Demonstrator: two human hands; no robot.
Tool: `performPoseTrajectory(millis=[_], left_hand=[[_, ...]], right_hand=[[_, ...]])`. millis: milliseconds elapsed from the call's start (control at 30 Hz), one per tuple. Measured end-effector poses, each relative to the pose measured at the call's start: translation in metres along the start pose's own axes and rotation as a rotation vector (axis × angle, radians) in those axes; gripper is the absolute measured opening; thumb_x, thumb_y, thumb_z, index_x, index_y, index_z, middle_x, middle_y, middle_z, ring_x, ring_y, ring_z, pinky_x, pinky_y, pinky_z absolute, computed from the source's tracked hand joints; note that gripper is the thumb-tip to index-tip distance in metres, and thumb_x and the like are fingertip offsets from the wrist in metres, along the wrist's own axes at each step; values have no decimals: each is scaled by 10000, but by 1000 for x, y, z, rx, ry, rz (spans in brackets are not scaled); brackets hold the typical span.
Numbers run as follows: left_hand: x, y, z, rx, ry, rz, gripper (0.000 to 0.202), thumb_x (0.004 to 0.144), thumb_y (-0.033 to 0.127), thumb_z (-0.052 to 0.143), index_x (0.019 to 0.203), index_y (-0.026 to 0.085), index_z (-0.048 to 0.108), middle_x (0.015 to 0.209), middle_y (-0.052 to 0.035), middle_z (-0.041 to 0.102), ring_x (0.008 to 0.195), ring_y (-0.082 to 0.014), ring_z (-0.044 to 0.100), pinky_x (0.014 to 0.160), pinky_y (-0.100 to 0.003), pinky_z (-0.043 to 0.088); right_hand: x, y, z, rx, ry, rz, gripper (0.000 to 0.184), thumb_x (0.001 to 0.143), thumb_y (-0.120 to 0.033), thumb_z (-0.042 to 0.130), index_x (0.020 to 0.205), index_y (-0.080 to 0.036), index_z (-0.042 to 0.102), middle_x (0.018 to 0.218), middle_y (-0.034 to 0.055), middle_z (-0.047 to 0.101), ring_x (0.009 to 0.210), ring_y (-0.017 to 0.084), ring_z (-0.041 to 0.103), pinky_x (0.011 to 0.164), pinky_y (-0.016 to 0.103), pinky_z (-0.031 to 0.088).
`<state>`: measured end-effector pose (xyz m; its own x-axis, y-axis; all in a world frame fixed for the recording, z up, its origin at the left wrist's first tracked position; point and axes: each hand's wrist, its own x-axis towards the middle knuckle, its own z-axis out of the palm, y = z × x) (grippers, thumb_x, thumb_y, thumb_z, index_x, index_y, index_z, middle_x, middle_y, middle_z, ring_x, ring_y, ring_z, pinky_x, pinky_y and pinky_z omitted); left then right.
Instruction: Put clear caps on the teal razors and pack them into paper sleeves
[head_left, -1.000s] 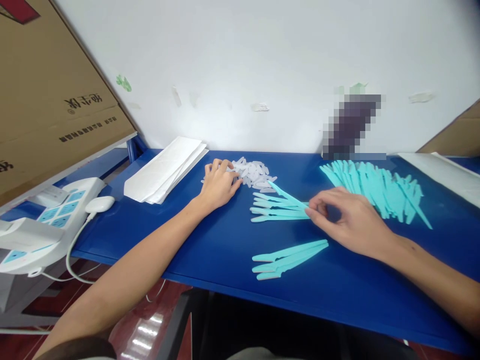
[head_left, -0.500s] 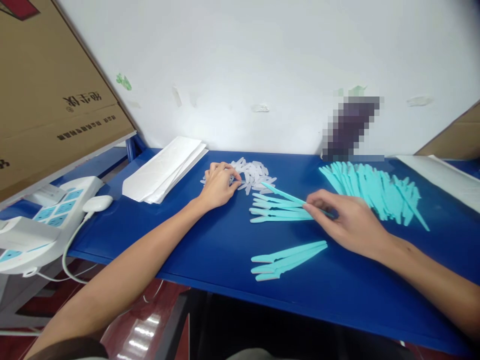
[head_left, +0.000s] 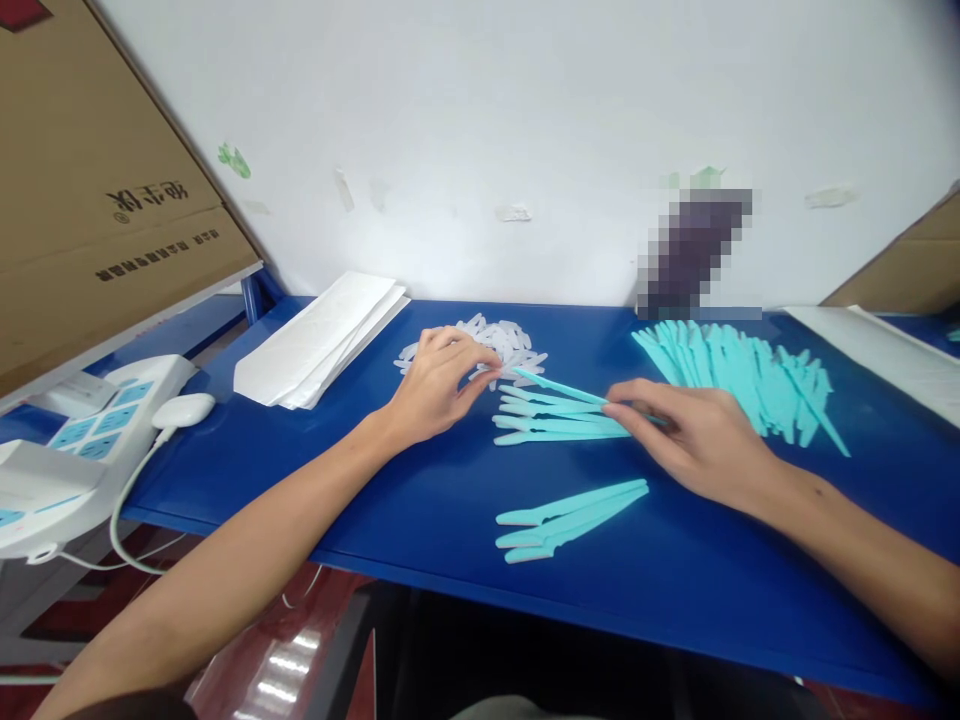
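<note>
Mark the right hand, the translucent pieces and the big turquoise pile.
Right hand (head_left: 701, 438): head view, back of hand.
Translucent pieces (head_left: 504, 342): head view, middle of heap.
Big turquoise pile (head_left: 739, 380): head view, pile's middle.

Table (head_left: 435, 500) before me, wall (head_left: 450, 120) behind it. My left hand (head_left: 446, 385) at near side of pile of small pieces (head_left: 517, 340), toward table's back. My right hand (head_left: 686, 435) well to right, held stick (head_left: 566, 392) pointing left from it, toward my left fingertips. Row of sticks (head_left: 562, 432) just nearer me; trio of sticks (head_left: 577, 520) nearer still. Heap of sticks (head_left: 750, 385) behind my right hand. Papers (head_left: 315, 340) left of pile; power strip (head_left: 146, 385) farther left, carton (head_left: 90, 220) behind strip.
</note>
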<state>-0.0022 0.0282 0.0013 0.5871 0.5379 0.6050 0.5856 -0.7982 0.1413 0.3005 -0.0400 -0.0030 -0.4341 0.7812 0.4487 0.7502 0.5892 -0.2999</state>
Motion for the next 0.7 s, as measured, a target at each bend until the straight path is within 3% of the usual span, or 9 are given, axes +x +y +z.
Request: performPoseTrajectory(millis=[133, 233, 333, 467, 533, 600, 700], left_hand=[[-1, -2, 1, -57, 68, 72, 104, 987, 267, 586, 935, 214, 659, 886, -6, 754, 894, -180, 605, 891, -361, 391], [-3, 1, 6, -138, 154, 142, 42, 955, 223, 636, 937, 211, 672, 851, -6, 746, 864, -169, 611, 851, -332, 445], [-4, 9, 13, -251, 156, 197, 68, 941, 172, 643, 998, 200, 667, 871, -20, 744, 840, -157, 618, 811, -302, 497], [-4, 12, 18, -307, 89, 198, 140, 945, 186, 637, 1083, 192, 657, 925, -42, 740, 864, -165, 627, 788, -295, 522], [-3, 7, 15, -274, 12, 189, 192, 957, 223, 617, 1141, 183, 651, 981, -64, 731, 932, -189, 624, 848, -331, 515], [-3, -1, 11, -187, -77, 172, 230, 984, 225, 542, 1177, 169, 653, 1082, -96, 704, 1012, -218, 601, 922, -383, 480], [-3, -13, 6, 13, -203, 94, 317, 1008, 225, 439, 1191, 177, 693, 1127, -124, 650, 1015, -254, 554, 897, -419, 437]], right_hand=[[1, 2, 1, -15, 14, -56, 200, 1023, -313, 492, 1051, -201, 656, 869, 33, 749, 561, 129, 610, 559, 269, 450], [1, 2, 3, -73, 38, -129, 174, 1018, -277, 505, 1041, -190, 654, 872, 47, 744, 625, 149, 638, 580, 275, 446], [1, -3, 4, -103, 45, -208, 146, 1009, -239, 518, 1012, -183, 652, 834, 50, 721, 664, 166, 638, 613, 287, 446], [1, -8, 3, -92, 33, -262, 135, 1001, -221, 528, 971, -170, 650, 805, 50, 677, 683, 169, 608, 640, 296, 440], [2, -9, 2, -82, -4, -267, 145, 1003, -229, 527, 960, -169, 652, 820, 54, 663, 717, 174, 602, 656, 299, 438], [3, -8, 1, -37, -55, -258, 159, 1009, -238, 519, 957, -173, 654, 836, 53, 654, 745, 173, 596, 668, 297, 438], [3, -5, 3, 24, -126, -217, 180, 1015, -263, 511, 953, -179, 658, 854, 52, 646, 773, 173, 585, 677, 298, 437]])
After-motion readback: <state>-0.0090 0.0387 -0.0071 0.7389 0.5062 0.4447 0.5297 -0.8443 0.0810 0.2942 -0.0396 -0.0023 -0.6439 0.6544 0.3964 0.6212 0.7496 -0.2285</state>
